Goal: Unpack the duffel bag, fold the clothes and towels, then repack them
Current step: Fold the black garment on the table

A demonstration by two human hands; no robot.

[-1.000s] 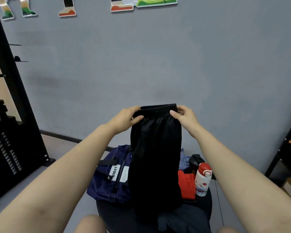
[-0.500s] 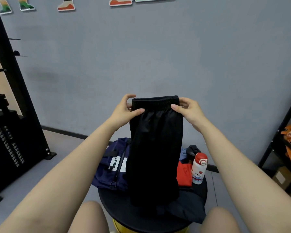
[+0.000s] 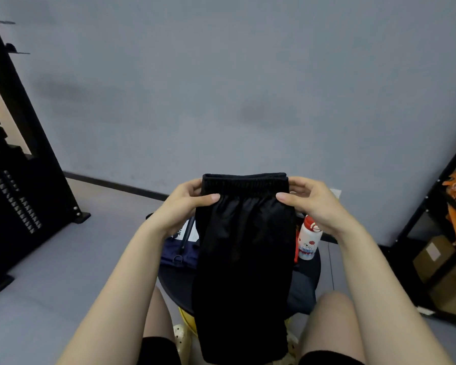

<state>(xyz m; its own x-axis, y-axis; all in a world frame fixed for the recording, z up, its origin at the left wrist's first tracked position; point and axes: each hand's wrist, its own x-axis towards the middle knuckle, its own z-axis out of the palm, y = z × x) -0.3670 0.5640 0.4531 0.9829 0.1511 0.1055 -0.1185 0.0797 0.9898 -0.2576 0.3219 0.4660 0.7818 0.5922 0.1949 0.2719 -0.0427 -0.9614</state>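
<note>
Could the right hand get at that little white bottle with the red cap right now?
Probably not at once. The right hand pinches the waistband of the black shorts, as does the left hand. The bottle stands just below the right hand with nothing between, so it looks reachable once that hand lets go.

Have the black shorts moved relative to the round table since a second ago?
Yes. The black shorts now hang lower and nearer the person, their hem past the round table edge, over the knees.

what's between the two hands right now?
Head view: the elastic waistband of the black shorts spans from left hand to right hand; each pinches one end.
</note>
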